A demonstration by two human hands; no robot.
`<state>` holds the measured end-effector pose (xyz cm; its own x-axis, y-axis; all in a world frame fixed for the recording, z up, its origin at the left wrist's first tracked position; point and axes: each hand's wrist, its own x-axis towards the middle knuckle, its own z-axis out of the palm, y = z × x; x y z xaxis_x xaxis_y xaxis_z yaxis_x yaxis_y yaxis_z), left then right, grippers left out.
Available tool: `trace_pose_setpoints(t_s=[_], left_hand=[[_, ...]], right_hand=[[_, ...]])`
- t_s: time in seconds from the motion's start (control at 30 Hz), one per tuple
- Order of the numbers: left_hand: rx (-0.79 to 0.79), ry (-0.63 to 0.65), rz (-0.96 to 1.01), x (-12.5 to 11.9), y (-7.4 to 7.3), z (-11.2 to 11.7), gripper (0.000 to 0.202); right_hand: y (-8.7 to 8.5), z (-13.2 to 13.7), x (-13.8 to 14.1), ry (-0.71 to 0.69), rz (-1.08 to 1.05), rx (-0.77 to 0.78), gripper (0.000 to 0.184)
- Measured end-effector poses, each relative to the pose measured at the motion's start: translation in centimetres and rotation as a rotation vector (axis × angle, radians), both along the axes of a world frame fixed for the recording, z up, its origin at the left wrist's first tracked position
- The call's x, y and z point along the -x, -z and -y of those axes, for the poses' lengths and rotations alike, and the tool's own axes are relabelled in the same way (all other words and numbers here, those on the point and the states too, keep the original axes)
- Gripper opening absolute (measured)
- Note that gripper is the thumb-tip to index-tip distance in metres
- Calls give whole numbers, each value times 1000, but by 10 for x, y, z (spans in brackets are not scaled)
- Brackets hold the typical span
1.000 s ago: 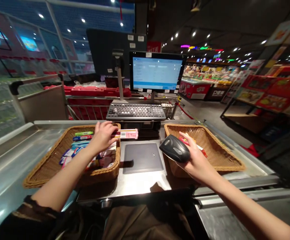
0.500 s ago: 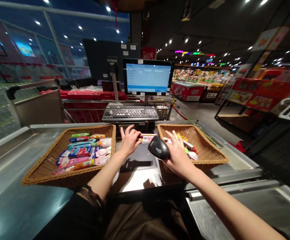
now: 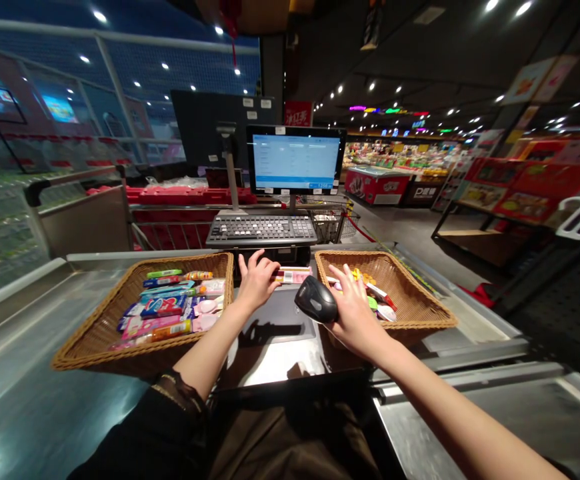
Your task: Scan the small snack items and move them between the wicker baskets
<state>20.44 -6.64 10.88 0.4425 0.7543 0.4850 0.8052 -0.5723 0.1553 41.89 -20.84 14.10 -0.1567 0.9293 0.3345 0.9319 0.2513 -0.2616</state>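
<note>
A black handheld barcode scanner [image 3: 315, 299] is in my right hand [image 3: 355, 308]. Its head points left, over the counter's middle, and its grip is hidden under my palm. My left hand [image 3: 256, 285] pinches the left end of a slim pink and white package [image 3: 293, 275] with a barcode on it. Part of that package is covered by my fingers. Left of this hand, a wicker basket [image 3: 90, 320] holds several colourful small packs, among them a blue one [image 3: 164, 306]. Under and beyond my right hand, a second wicker basket [image 3: 420, 303] holds a few small items.
A keyboard [image 3: 263, 228] and a lit monitor [image 3: 296, 160] stand behind the counter. Between the baskets lies a dark grey panel [image 3: 275, 310] set in the metal counter [image 3: 15, 400]. Shopping carts [image 3: 170, 223] are parked behind, with a shelf of red boxes [image 3: 520, 187] to the right.
The view has tilted up slightly and shifted. The pink package shows more fully beside my left fingers; both hands stay in nearly the same place.
</note>
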Motion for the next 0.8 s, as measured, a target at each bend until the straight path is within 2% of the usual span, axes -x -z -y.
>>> trace_pose_setpoints(t_s=[0.3,0.57,0.7,0.8], left_hand=[[-51,32,23,2,5,-5,30],[-43,30,20,-2,0,-3,29],[-39,64,11,-15,-7,-5,30],[-37,104,0,-39,-15,-9,30]], right_hand=[[5,-3,-2,13,15,-5,45],[4,-3,-6,-7,-41,-50,46],[-4,4,-23,66,-157,-147,44],[-8,13,-48,164,-271,-233,36]])
